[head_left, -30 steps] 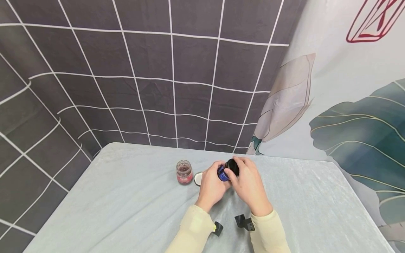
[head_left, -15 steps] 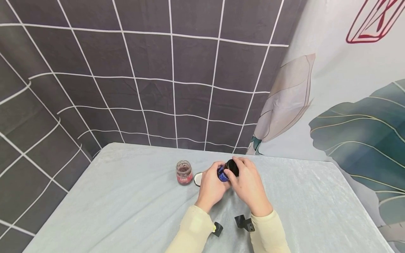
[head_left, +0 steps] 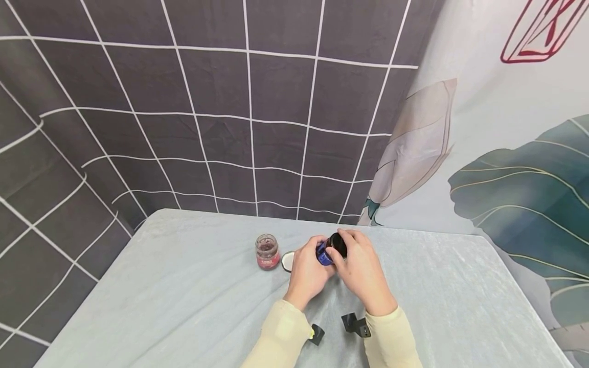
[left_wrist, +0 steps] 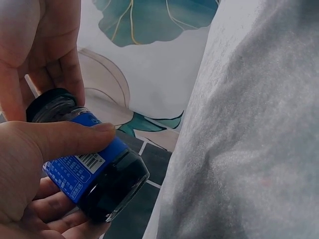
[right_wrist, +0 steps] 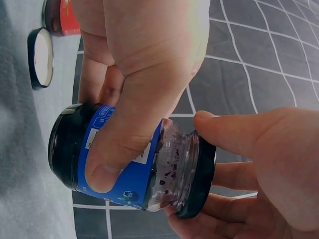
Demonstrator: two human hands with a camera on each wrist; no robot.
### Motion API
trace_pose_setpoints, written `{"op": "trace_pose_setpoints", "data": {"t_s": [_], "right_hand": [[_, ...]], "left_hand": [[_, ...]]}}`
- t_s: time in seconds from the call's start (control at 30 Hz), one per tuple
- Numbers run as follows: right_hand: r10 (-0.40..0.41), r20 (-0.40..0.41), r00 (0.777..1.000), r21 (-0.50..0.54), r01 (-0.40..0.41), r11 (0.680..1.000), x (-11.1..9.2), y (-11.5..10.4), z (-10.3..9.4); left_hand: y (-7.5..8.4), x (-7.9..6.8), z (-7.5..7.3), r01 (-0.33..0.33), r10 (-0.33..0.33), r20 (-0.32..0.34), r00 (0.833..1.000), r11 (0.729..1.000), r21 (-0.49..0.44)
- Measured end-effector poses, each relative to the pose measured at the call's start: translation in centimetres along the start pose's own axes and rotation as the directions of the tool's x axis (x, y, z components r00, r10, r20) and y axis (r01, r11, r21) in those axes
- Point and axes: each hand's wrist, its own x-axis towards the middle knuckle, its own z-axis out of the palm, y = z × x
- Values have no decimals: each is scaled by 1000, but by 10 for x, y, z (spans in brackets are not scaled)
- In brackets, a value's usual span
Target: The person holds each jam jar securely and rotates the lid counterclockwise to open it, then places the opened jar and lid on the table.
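A glass jam jar (right_wrist: 132, 186) with a blue label and dark contents is held tilted above the table. My left hand (head_left: 307, 276) grips it round the label, the thumb (left_wrist: 75, 139) lying across the front. At the jar's mouth sits a black lid (right_wrist: 203, 174), which my right hand (head_left: 365, 273) holds between thumb and fingers. The lid appears to be on the jar; whether it is tight I cannot tell. Left of my hands, a red-labelled glass jar (head_left: 268, 258) stands upright without a lid. Beside it a loose lid (head_left: 288, 261) lies with its white inside up, partly hidden by my left hand.
A pale grey cloth covers the table (head_left: 184, 296). Behind it hangs a dark curtain with a white grid (head_left: 225, 138), and a leaf-patterned curtain (head_left: 497, 153) hangs at the right. Black wrist mounts (head_left: 355, 324) stick out from both sleeves.
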Motion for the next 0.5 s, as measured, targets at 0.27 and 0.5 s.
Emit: {"op": "trace_pose_setpoints", "data": {"t_s": [0.27,0.5], "right_hand": [[5,13,1000,-8,-5,1000,0,0,0],[5,23,1000,-4,-5,1000,0,-1,-1]], "left_hand": [[0,0,0,-2,2,-1,1000,1000,-1],[1,-1,-1,0,0,-2,1000,1000,-5]]}}
